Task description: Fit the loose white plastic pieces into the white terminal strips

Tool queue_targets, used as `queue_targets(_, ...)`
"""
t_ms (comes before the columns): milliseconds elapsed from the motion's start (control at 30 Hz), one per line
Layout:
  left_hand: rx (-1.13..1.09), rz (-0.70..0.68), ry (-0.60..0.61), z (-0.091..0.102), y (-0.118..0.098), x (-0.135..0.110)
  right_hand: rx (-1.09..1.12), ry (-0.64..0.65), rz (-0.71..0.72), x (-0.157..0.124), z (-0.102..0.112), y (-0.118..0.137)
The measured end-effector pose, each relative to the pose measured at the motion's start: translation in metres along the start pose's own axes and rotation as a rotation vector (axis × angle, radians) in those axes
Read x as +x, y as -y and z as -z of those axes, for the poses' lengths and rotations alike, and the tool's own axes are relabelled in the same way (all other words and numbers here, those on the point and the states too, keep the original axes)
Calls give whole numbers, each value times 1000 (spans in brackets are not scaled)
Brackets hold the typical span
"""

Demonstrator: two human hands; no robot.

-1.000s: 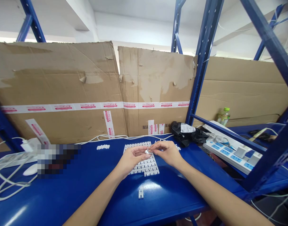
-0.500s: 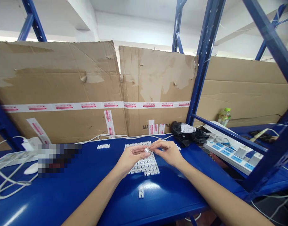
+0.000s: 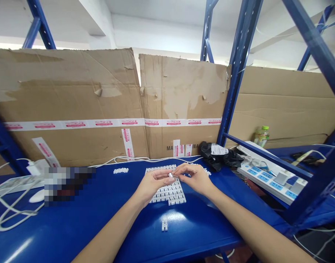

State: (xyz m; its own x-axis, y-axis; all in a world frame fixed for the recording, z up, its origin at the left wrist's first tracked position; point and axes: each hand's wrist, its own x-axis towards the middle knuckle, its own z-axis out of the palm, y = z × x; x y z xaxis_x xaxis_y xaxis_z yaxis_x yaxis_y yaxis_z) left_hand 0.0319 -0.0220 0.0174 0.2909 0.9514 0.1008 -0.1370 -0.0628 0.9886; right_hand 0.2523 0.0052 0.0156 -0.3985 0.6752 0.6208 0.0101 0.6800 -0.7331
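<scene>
Over the middle of the blue table, my left hand (image 3: 153, 183) pinches a small white plastic connector piece (image 3: 170, 175) between thumb and fingers. My right hand (image 3: 195, 178) meets it from the other side, its thumb and fingertips closed at the same piece. The fingertips partly cover the piece, so its details are hard to make out. Below and behind both hands lies a block of white connectors (image 3: 171, 196) set out in close rows. One separate white connector (image 3: 164, 225) rests nearer the table's front edge.
A short row of white pieces (image 3: 120, 170) lies at the back left; more white pieces (image 3: 207, 171) show behind my right hand. A black plastic bag (image 3: 219, 157) and a power strip (image 3: 268, 181) are at right. White cables (image 3: 14, 219) coil at left. Cardboard (image 3: 74, 95) stands behind.
The white piece has turned slightly between my fingertips. Both hands stay in nearly the same place, and the laid-out connectors have not moved.
</scene>
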Motion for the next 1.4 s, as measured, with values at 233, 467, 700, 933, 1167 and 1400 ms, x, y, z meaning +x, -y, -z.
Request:
queue_targets(233,-83,-4,-81,3,-1,2,-58,-10,35,0,-1,3)
queue_targets(467,367,-111,-271,51,-5,12,-231,-20,-46,-1,6,1)
queue_targets(700,839,-200,-389,133,-10,19,-257,-14,-116,0,6,-4)
queue_targets(933,1188,-262,-446,172,2,19,-269,12,-121,0,7,-5)
queue_targets(1167,1359,-212,-517,186,14,16,-280,45,-112,0,7,-5)
queue_targets(1400,1358,-291,-470,140,-15,7,-558,43,-27,1,19,-7)
